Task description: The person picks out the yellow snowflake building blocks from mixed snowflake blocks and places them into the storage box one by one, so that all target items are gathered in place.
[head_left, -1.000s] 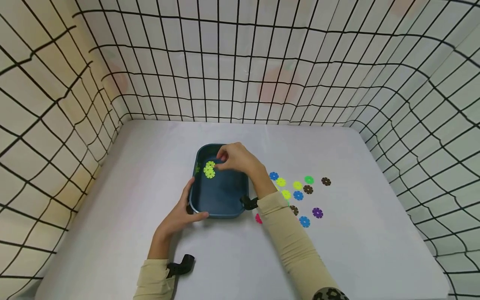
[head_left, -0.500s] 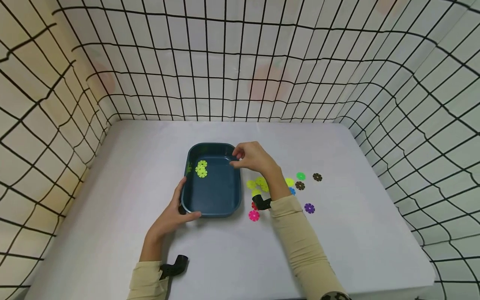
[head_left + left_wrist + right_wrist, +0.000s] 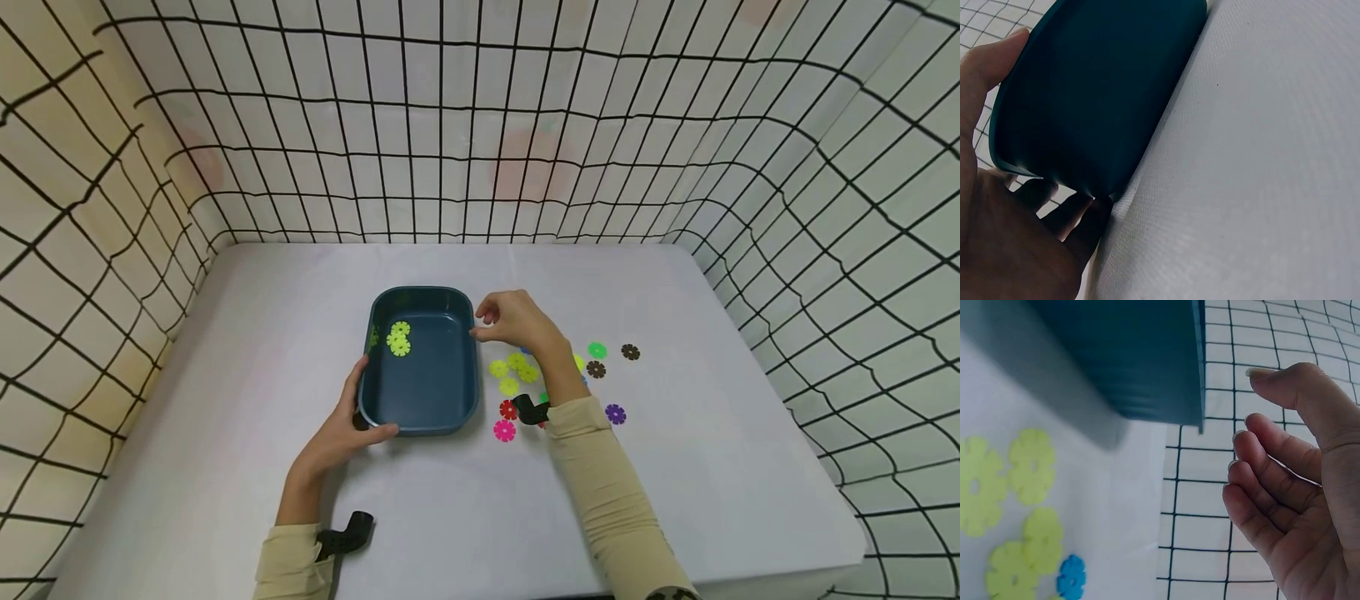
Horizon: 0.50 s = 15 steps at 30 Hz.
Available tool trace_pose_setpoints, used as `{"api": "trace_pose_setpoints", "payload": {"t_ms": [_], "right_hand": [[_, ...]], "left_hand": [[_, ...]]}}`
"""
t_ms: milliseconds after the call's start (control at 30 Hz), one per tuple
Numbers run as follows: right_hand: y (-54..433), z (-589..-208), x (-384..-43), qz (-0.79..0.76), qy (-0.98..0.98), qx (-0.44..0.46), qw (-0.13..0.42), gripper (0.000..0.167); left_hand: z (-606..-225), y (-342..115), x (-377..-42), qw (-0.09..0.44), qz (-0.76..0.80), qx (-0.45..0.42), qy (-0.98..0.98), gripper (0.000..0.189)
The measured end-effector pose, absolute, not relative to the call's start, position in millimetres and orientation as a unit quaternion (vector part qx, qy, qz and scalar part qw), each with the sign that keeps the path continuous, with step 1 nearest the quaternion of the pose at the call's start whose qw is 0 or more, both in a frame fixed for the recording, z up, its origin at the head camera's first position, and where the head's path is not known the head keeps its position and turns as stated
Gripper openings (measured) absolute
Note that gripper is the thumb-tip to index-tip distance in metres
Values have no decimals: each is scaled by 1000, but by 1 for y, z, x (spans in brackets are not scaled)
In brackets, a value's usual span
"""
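A dark blue rectangular tray (image 3: 435, 387) sits on the white table with several yellow flower-shaped discs (image 3: 399, 340) lying in its left half. My left hand (image 3: 336, 435) grips the tray's near left corner. In the left wrist view its thumb lies at the rim, and the fingers (image 3: 1088, 219) bend against the tray's outer wall. Just past the tray's right rim, my right hand (image 3: 516, 321) hovers with loosely bent fingers; the right wrist view shows nothing between thumb and fingertips. Below it lie several loose yellow discs (image 3: 516, 367), plus a blue disc (image 3: 1071, 577).
Right of the tray are scattered a pink disc (image 3: 505, 430), a purple disc (image 3: 615, 414), a green disc (image 3: 597, 350) and brown discs (image 3: 631, 352). The right forearm covers some. Black wire mesh (image 3: 442, 175) encloses the table's back and sides.
My right hand has moved right, from over the yellow discs in the tray to outside its right rim. My left hand keeps its grip on the tray. The head view has shifted slightly.
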State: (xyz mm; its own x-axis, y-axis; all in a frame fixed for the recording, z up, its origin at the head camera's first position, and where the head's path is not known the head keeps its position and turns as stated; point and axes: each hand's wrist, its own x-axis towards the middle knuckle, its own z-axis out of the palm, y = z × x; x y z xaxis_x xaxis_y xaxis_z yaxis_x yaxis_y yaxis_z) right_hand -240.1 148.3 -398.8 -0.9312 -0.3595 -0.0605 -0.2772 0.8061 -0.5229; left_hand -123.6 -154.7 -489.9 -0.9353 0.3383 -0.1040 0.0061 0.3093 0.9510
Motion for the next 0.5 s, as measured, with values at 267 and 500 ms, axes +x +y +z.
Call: {"api": "trace_pose_setpoints", "payload": {"t_ms": [267, 500], "right_hand": [[161, -417, -237, -271, 949, -128, 97, 36], [174, -436, -231, -291, 947, -85, 108, 32]], "left_hand": [[-491, -157, -124, 143, 572, 106, 801, 114], [-491, -156, -124, 149, 581, 108, 793, 114]]}}
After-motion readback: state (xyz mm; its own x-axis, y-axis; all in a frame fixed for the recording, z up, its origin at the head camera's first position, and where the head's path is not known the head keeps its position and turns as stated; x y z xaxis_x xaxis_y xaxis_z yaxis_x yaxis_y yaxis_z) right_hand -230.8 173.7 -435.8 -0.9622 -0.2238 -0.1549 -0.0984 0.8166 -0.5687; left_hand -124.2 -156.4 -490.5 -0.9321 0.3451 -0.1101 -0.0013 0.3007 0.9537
